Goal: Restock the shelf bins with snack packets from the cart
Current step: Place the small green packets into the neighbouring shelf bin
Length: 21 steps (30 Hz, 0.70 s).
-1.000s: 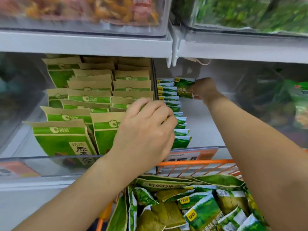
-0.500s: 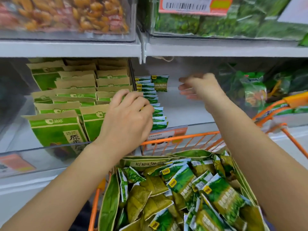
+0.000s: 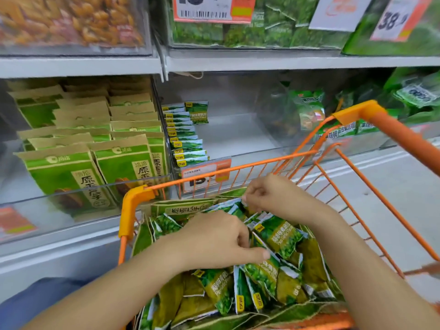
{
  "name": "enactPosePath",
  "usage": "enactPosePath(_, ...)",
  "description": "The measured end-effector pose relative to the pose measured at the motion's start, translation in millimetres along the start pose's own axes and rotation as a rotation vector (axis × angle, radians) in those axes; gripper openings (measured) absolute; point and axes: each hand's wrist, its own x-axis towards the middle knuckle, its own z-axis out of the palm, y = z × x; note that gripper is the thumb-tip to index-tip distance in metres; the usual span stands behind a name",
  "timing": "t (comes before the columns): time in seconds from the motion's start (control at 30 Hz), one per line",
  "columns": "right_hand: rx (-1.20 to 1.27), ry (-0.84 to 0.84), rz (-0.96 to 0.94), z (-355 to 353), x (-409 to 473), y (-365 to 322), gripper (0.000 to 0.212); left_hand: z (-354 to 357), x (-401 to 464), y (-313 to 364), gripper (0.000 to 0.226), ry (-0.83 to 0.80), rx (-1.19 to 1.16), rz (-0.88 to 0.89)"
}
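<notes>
Both hands down in the cart (image 3: 266,163) right now. My left hand (image 3: 214,236) sits on top of the packet pile (image 3: 262,277), fingers curled in and thumb stuck out, its grip pinching the edge of a green pea packet (image 3: 278,236) just right of it. My right hand (image 3: 269,194) is a bit further in, up near the cart's far rail, grip clenched round the white top edge of another packet (image 3: 234,207); can't see much of that one, the fingers cover it.

Rest of the packets lie loose all round and under both hands, some face up, some on their sides. A bigger brown-and-green bag (image 3: 188,208) lies flat just beyond my left hand.

Beyond the rail past my right hand is the bin (image 3: 238,129) on the shelf. One row of pea packets (image 3: 183,136) stands on edge along its left wall, with one packet (image 3: 199,112) facing out at the back. Left of that, past my left hand, a bin of paper bags (image 3: 95,144) is packed full. A price tag (image 3: 206,173) hangs on the bin front, just behind the rail.
</notes>
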Motion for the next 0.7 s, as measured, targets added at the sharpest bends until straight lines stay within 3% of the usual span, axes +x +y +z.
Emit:
enactPosePath(0.1, 0.026, 0.084, -0.036, 7.1, 6.0, 3.7, 0.019, 4.6, 3.3, -6.2, 0.033, -0.102, -0.146, -0.014)
enactPosePath(0.23, 0.278, 0.116, -0.072, 4.7, 2.0, 1.3, 0.016, 3.0, 6.0, -17.7, 0.013, -0.134, -0.417, -0.036)
enactPosePath(0.3, 0.342, 0.144, -0.058, 1.9, 0.3, 0.0, 0.021, 1.3, 7.4, -18.2, 0.019, -0.113, -0.466, -0.068)
enactPosePath(0.43, 0.361, 0.168, -0.045, 2.1, 1.3, 0.4, 0.025, 9.8, 8.8, -11.0, 0.050, -0.177, -0.161, -0.020)
enactPosePath(0.57, 0.280, 0.129, -0.053, 6.7, 3.0, 2.0, 0.018, 7.8, 11.9, -17.2, 0.039, -0.290, -0.325, -0.013)
enactPosePath(0.7, 0.270, 0.122, -0.062, 9.2, 3.4, 2.3, 0.018, 1.9, 12.2, -27.6, 0.022, -0.216, -0.491, -0.072)
